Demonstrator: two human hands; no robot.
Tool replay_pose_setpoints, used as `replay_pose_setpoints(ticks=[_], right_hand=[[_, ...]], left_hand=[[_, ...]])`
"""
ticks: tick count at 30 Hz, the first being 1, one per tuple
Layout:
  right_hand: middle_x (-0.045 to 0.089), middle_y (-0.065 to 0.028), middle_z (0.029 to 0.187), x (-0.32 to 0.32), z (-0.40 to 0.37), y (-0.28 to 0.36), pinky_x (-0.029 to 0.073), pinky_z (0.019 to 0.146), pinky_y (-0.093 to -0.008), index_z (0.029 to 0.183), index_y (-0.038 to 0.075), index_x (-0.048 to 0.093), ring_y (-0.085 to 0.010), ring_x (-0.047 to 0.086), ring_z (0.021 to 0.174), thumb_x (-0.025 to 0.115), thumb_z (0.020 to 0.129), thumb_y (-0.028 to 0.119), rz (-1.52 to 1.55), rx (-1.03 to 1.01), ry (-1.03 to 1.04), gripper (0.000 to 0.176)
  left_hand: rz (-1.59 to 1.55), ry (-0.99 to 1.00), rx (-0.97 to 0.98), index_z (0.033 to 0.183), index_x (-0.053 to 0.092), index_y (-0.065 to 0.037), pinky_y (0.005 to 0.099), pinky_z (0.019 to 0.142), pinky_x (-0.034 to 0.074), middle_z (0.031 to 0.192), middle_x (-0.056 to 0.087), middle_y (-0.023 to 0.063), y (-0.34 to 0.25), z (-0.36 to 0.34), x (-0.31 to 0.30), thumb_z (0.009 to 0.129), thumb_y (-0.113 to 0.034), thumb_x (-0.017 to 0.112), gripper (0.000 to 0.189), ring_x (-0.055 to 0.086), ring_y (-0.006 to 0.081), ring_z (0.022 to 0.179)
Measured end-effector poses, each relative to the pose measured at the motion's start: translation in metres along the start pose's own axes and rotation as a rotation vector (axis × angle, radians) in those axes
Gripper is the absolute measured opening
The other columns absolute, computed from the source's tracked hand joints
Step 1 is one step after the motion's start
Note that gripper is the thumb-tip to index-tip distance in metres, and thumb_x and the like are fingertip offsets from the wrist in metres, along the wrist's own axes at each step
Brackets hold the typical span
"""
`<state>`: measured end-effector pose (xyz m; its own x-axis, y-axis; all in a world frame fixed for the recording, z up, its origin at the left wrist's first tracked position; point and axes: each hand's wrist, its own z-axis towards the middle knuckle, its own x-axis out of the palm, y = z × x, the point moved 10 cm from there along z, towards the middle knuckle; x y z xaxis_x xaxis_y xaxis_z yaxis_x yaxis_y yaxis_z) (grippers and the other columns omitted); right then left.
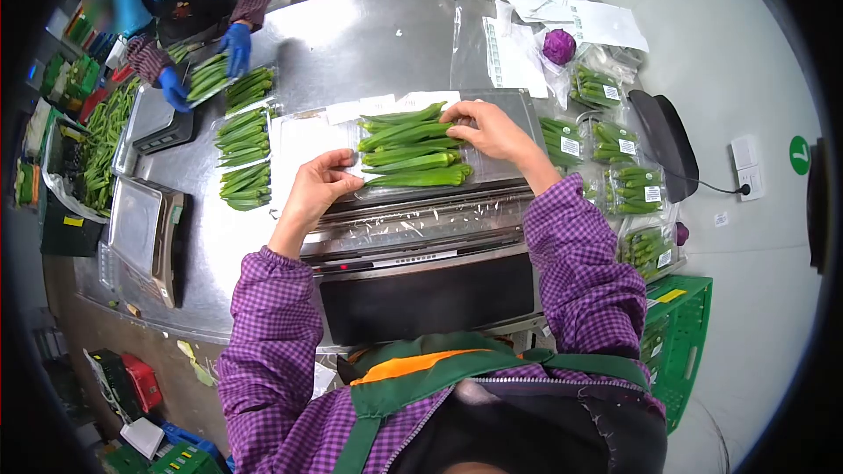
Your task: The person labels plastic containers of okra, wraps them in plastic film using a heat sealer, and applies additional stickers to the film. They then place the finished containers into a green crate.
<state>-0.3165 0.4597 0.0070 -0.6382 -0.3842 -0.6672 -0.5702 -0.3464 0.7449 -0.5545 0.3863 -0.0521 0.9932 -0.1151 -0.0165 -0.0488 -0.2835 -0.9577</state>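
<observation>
Several green okra pods lie side by side in a clear tray on the wrapping machine in front of me. My left hand is at the tray's left edge, thumb and fingertips close together near the lower left pods; whether they pinch the film or tray is too small to tell. At the upper right end of the pods is my right hand, its fingers bent over the pod tips and the thumb a little apart from them. The pods lie roughly level, tips to the right.
Okra trays stand in a column at left, beside scales. Across the table a co-worker's blue-gloved hands hold another tray. Labelled okra packs, a purple cabbage and papers are at right; a green crate stands lower right.
</observation>
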Motion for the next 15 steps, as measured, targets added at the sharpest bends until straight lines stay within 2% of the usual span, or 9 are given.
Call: replay_pose_setpoints(ticks=[1,4,10,15], right_hand=[[0.064,-0.0083,0.085,0.001,0.001,-0.006,0.045,0.075,-0.029,0.102,0.002,0.062,-0.0176,0.057,0.08,0.061,0.083,0.014,0.131,0.031,0.016,0.022],[0.064,-0.0061,0.084,-0.002,-0.001,-0.008,0.044,0.072,-0.0258,0.105,0.001,0.062,-0.012,0.056,0.076,0.056,0.088,0.015,0.223,0.017,0.01,0.022],[0.062,-0.0009,0.084,-0.003,-0.01,-0.007,0.041,0.073,-0.0243,0.107,0.0,0.062,-0.0089,0.05,0.078,0.051,0.092,0.02,0.208,0.136,0.075,0.027],[0.062,-0.0005,0.084,-0.006,-0.013,0.001,0.042,0.073,-0.0244,0.107,0.001,0.062,-0.0085,0.05,0.078,0.05,0.093,0.022,0.232,0.085,0.042,0.027]], left_hand=[[0.016,0.003,-0.005,0.122,0.048,0.009,0.0232,0.078,0.052,0.111,0.055,0.0136,-0.001,0.0,0.0,0.073,0.007,0.069,0.053,0.06,0.0129,0.083],[-0.007,0.005,-0.006,0.122,0.048,0.009,0.0234,0.078,0.052,0.11,0.054,0.0136,0.0,-0.001,0.0,0.074,0.007,0.069,0.053,0.06,0.0131,0.082],[0.0,0.012,0.003,0.122,0.048,0.009,0.0235,0.076,0.052,0.11,0.054,0.0133,-0.002,-0.002,0.001,0.073,0.007,0.069,0.054,0.061,0.0134,0.083],[0.09,-0.007,0.054,0.124,0.046,0.008,0.0241,0.075,0.052,0.111,0.054,0.0139,-0.008,-0.003,0.0,0.073,0.004,0.07,0.056,0.061,0.0141,0.083]])
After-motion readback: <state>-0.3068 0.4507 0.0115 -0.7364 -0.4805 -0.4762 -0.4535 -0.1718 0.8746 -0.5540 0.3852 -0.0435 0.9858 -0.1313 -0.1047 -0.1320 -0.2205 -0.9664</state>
